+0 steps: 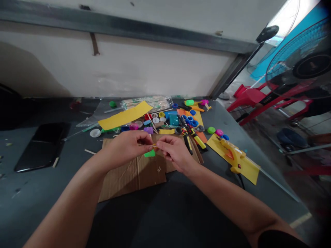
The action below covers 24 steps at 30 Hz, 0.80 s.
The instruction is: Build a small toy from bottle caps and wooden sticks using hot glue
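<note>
My left hand and my right hand meet over the brown cardboard, thumbs and forefingers pinched. Between their fingertips is a small yellow piece, mostly covered by the fingers; I cannot make out its exact kind. Just below the fingertips shows a bright green piece, and whether it is held or lies on the cardboard I cannot tell. Behind the hands are a purple cap and a small yellow strip.
A long yellow strip, bottle caps, bagged sticks and yellow-black cutters crowd the back. A yellow glue gun rests on yellow sheet at right. A black phone lies left. A fan stands beyond the table.
</note>
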### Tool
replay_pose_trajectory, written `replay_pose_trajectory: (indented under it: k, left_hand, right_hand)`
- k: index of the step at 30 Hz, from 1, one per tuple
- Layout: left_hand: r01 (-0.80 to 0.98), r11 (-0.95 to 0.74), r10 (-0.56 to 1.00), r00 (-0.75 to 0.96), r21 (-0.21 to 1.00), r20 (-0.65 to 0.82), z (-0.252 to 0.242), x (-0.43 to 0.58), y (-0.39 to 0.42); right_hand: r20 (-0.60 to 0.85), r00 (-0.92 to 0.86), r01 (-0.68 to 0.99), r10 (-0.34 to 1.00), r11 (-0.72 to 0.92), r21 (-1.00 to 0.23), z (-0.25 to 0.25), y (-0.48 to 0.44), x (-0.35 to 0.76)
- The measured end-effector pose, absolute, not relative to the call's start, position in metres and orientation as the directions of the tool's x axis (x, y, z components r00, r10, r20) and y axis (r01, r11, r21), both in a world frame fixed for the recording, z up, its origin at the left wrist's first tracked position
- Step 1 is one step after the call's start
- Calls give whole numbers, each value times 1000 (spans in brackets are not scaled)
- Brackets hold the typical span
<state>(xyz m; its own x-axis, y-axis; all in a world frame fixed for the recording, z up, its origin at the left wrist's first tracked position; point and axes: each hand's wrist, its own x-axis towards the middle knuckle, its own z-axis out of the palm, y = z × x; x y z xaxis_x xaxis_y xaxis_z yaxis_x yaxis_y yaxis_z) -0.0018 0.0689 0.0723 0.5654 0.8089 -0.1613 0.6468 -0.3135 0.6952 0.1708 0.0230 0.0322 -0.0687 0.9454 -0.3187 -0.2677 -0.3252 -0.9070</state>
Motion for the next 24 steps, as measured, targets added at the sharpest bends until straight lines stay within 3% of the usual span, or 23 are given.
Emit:
replay_pose_trajectory:
  k: [15, 24]
  left_hand:
    - [651, -242, 780, 571, 719, -255, 71, 4, 71]
    - [638, -195, 783, 558, 745, -274, 70, 2, 70]
  right_hand:
    - [-369, -59, -360, 928, -365, -859, 35, 19, 174]
    - [-346, -31, -277, 938, -340, -898, 37, 17, 175]
